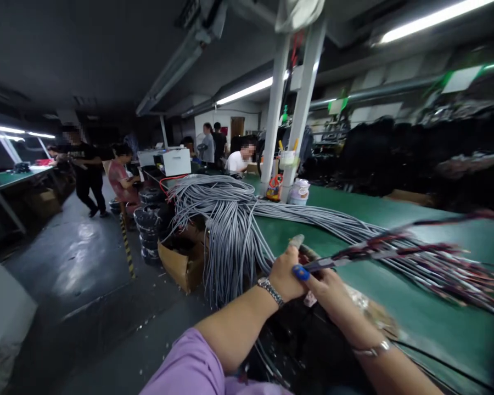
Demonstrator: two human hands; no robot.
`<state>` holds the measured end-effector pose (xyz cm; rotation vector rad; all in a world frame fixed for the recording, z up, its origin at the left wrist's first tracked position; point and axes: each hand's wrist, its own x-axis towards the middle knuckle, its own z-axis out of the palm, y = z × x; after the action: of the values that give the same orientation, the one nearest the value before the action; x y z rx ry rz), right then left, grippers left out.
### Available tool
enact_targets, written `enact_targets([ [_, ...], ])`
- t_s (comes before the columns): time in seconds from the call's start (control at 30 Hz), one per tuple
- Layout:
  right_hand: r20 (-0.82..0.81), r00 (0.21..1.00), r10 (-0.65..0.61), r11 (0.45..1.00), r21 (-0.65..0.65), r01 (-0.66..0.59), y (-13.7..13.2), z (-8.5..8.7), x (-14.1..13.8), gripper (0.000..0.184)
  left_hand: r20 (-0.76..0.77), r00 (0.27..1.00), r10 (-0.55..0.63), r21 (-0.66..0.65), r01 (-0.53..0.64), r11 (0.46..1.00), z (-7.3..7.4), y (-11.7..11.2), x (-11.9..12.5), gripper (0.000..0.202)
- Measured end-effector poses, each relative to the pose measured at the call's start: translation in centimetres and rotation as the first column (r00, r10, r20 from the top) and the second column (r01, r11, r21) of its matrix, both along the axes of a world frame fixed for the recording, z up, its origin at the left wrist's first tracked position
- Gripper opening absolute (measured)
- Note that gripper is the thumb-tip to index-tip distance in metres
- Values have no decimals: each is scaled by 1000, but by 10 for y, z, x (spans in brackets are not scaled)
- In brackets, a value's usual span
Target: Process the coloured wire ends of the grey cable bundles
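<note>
My left hand, with a metal watch at the wrist and a pale cover on one fingertip, is wrapped round a bundle of grey cables at the table's near edge. Close against it, my right hand also grips this bundle; a blue cover sits on one of its fingertips. From my hands the cables' dark and reddish wire ends stretch right, blurred by motion. Behind them a larger bunch of grey cables lies along the green table. A thick heap of cables hangs over the table edge at my left.
An open cardboard box and stacked black coils stand on the floor at left. White posts rise from the table beside a white tub. One person stands in the aisle; others are farther back.
</note>
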<state>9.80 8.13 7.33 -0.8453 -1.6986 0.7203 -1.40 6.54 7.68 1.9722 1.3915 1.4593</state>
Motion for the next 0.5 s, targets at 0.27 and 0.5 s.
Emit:
enact_targets([
  [0.27, 79, 997, 11, 980, 199, -26, -9, 16, -25, 29, 138, 990, 8, 153, -30, 988, -11, -5, -15, 77],
  [0.5, -335, 942, -27, 1000, -14, 23, 10, 16, -30, 27, 116, 993, 24, 50, -31, 998, -28, 9, -20, 71],
])
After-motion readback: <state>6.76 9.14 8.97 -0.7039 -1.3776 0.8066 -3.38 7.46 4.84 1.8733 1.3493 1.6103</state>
